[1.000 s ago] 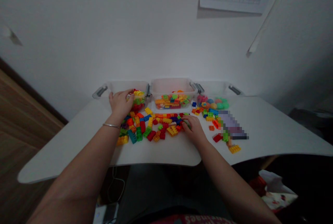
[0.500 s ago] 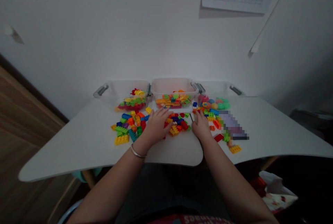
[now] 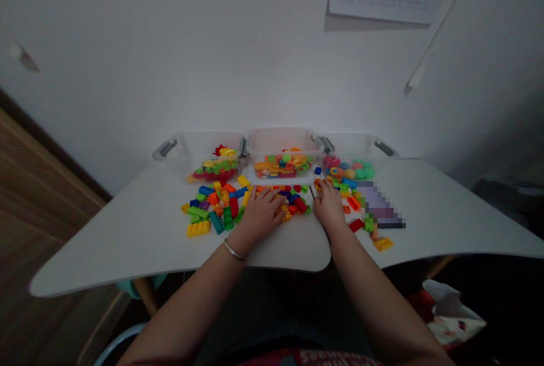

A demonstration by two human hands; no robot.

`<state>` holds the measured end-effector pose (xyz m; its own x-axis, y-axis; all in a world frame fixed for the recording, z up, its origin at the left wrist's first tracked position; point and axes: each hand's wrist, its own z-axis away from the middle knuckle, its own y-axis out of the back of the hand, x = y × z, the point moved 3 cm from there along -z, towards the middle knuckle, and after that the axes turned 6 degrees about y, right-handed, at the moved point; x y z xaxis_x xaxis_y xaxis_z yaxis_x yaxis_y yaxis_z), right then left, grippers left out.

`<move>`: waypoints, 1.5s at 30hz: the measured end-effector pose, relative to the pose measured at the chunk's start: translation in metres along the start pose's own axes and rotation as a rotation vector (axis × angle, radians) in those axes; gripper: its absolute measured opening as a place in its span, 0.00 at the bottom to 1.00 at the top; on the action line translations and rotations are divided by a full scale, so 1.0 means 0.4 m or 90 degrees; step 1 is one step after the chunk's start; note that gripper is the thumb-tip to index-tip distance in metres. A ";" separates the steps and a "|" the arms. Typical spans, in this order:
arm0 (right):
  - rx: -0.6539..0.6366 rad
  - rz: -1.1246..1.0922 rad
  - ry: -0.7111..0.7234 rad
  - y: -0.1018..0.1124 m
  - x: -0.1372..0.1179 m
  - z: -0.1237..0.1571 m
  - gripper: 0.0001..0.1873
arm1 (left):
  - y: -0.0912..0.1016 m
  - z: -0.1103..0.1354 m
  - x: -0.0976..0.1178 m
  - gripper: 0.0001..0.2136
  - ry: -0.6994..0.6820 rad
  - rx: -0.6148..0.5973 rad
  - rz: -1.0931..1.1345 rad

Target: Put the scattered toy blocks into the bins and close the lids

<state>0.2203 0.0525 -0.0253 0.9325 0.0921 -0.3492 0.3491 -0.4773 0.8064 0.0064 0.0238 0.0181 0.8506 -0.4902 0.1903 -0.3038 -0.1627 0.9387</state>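
A heap of coloured toy bricks (image 3: 221, 204) lies spread over the white table (image 3: 127, 235) in front of me. My left hand (image 3: 260, 214), with a bangle on its wrist, rests palm down on the bricks in the middle of the heap, fingers curled onto them. My right hand (image 3: 328, 206) lies just to the right, fingers reaching forward onto small bricks near the middle tub (image 3: 284, 157). What each hand grips, if anything, is hidden under the fingers.
Three clear plastic tubs stand in a row against the wall: the left tub (image 3: 204, 156) holds bricks, the right tub (image 3: 357, 156) holds round coloured pieces. A blurred-out patch (image 3: 382, 207) lies right of the bricks. A bag (image 3: 450, 315) sits below right.
My left hand came away from the left tub and moved right onto the middle of the heap. My right hand shifted right and forward toward the middle tub.
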 end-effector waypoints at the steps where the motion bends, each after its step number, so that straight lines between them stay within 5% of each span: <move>1: -0.007 0.002 0.004 -0.004 0.001 -0.002 0.29 | 0.000 0.000 0.000 0.17 -0.002 0.003 0.002; 9: 0.010 -0.015 -0.001 0.018 -0.013 0.013 0.25 | 0.002 0.002 -0.001 0.15 -0.007 0.027 0.011; 21: 0.117 -0.268 -0.003 0.025 -0.008 0.020 0.10 | -0.002 0.003 -0.003 0.15 -0.016 0.043 0.009; 30: 0.042 -0.392 0.125 0.026 -0.064 0.026 0.05 | -0.008 0.004 -0.006 0.15 -0.019 0.048 0.016; 39: 0.084 -0.438 0.110 0.032 -0.066 0.027 0.05 | 0.001 -0.001 -0.007 0.17 -0.013 0.068 0.059; 45: 0.098 -0.397 0.200 0.054 -0.092 0.040 0.03 | 0.019 -0.006 -0.004 0.17 -0.017 0.118 0.100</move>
<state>0.1921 0.0249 -0.0026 0.5538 0.6249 -0.5503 0.8307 -0.3693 0.4166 0.0039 0.0255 0.0257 0.7758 -0.5441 0.3195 -0.5068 -0.2358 0.8292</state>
